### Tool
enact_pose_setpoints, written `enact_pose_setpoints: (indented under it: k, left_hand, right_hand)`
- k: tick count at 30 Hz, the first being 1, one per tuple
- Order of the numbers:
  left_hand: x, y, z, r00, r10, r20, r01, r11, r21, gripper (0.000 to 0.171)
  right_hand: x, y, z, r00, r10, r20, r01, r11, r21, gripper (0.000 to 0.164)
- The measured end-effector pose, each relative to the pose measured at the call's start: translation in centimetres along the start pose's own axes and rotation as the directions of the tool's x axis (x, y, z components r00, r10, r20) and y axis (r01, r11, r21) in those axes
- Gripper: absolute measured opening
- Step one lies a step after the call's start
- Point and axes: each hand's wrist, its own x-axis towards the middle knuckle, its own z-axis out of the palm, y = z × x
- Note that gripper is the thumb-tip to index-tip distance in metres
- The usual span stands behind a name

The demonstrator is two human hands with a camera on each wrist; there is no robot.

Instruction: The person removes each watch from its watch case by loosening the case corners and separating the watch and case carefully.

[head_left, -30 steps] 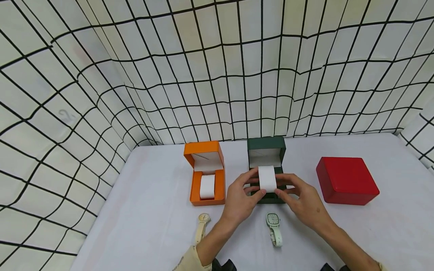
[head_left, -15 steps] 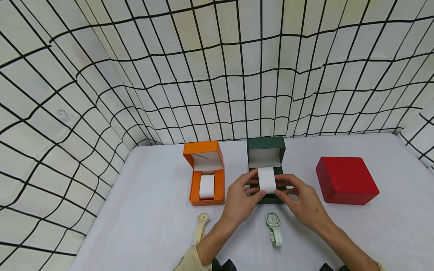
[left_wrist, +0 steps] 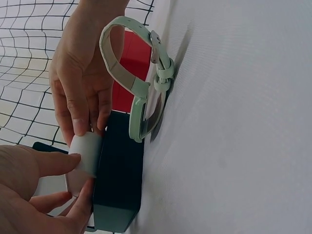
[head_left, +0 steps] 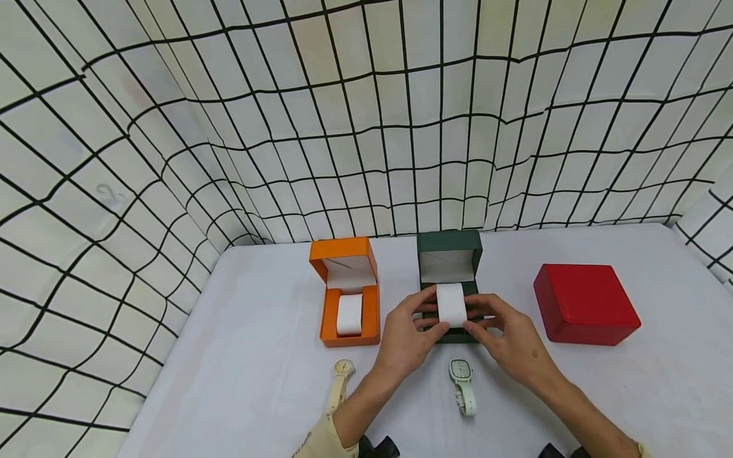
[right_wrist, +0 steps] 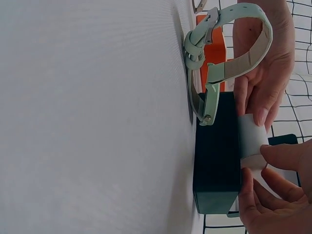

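Both hands hold a white watch cushion (head_left: 452, 306) at the mouth of an open dark green watch box (head_left: 450, 243). My left hand (head_left: 408, 335) pinches its left end between thumb and fingers, while my right hand (head_left: 511, 336) grips the right end likewise. In the left wrist view, the cushion (left_wrist: 87, 152) stands partly above the rim of the box (left_wrist: 118, 170); its lower part is hidden inside. A pale green wristwatch (head_left: 461, 385) lies in front of the box, its strap buckled into a loop in the right wrist view.
An open orange watch box (head_left: 350, 343) with a white cushion (head_left: 349, 315) inside stands left of the green one. Nearer, by the left forearm, lies a cream wristwatch (head_left: 342, 380). A closed red box (head_left: 584, 302) sits at right. Behind the white table (head_left: 240, 356) hangs black netting (head_left: 395, 140).
The cushion and the fingertips on it have sunk very slightly toward the green box. Both hands keep the same hold, and the boxes and watches stay in place.
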Motion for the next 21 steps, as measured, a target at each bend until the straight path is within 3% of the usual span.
enact_pose_setpoints:
  k: [21]
  left_hand:
    - [0.18, 0.01, -0.17, 0.999, -0.025, 0.027, 0.023, 0.997, 0.070, 0.065]
  right_hand:
    - [0.23, 0.19, 0.05, 1.000, 0.023, 0.017, -0.023, 1.000, -0.007, 0.047]
